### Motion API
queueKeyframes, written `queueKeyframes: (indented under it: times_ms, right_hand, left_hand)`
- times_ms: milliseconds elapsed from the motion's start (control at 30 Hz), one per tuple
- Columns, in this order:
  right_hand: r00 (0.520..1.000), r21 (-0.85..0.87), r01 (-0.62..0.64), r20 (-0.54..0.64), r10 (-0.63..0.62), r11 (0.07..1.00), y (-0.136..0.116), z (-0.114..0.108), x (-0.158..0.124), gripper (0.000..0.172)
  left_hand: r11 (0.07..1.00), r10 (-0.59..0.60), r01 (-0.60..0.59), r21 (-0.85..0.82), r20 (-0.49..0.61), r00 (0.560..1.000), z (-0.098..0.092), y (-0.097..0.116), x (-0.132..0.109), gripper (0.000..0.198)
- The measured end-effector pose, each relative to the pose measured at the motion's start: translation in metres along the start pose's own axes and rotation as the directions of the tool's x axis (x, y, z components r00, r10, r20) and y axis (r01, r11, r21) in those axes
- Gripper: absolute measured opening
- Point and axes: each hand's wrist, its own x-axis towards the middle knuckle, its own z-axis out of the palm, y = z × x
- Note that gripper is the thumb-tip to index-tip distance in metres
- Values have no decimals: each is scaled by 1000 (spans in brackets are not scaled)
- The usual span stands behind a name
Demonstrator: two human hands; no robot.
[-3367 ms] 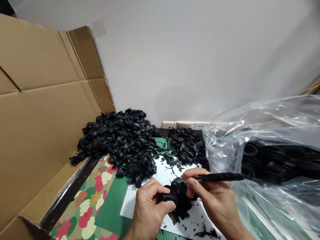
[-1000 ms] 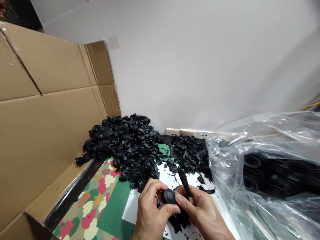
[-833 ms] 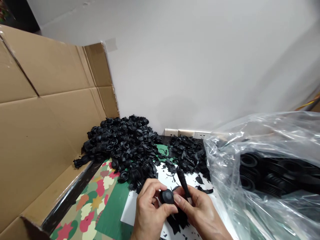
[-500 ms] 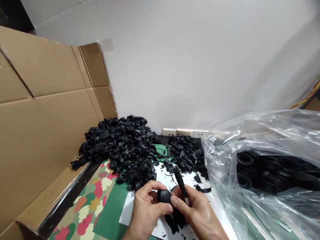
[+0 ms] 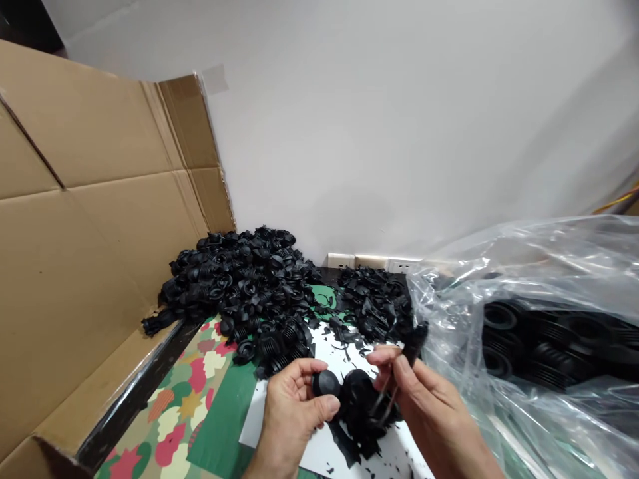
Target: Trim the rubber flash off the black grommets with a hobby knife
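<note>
My left hand (image 5: 292, 412) is closed, thumb and fingers pinching a rounded black rubber part (image 5: 326, 384) above the white sheet. My right hand (image 5: 424, 402) is to the right, closed around a slim black-handled tool (image 5: 413, 342). Thin metal shows at the tool's lower end, pointing down and blurred, so its kind is unclear. Beneath it, between both hands, is a small heap of black rubber pieces (image 5: 359, 406) on the white sheet (image 5: 262, 412).
A large pile of ribbed black rubber parts (image 5: 249, 279) lies back left. Black scraps (image 5: 374, 299) lie by the wall sockets (image 5: 402, 266). At right, a clear plastic bag (image 5: 449, 319) holds ribbed black parts (image 5: 554, 346). A cardboard box wall (image 5: 110, 153) borders the left.
My right hand has moved away from the rubber part to the right, carrying the tool. My left hand still holds the part in nearly the same place. The view has shifted slightly.
</note>
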Motion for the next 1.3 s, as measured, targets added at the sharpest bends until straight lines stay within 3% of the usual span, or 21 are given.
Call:
queueKeyframes:
  times_ms: [100,300,433,567,767,1233,1300]
  right_hand:
    - [999,-78,44,29,-42,996,0,-2,-1,48]
    - [987,77,-68,153,55,995,6,6,-1,40]
    - [977,78,-51,210,34,996,6,10,-2,30]
    - [995,46,74,68,-77,996,5,13,-7,22]
    - [998,11,-24,-58,24,1000,8,18,-13,31]
    - [1000,45,3,23,-4,999,11,23,-14,25]
    - [998,1,51,40,-51,999,12,24,-16,22]
  left_hand:
    - [1000,-2,2,-4,-8,1000,0,1,0,32]
    - [1000,-7,7,6,-56,998,0,0,0,32]
    - [1000,-10,11,14,-69,998,0,-2,0,32]
    - [1000,-20,20,-4,-77,997,1,-2,0,32]
    - [1000,-26,26,-6,-78,997,1,-2,0,32]
    - [1000,5,-8,-26,-79,997,3,0,-2,29]
    - [1000,4,-6,-28,-79,997,4,2,-2,29]
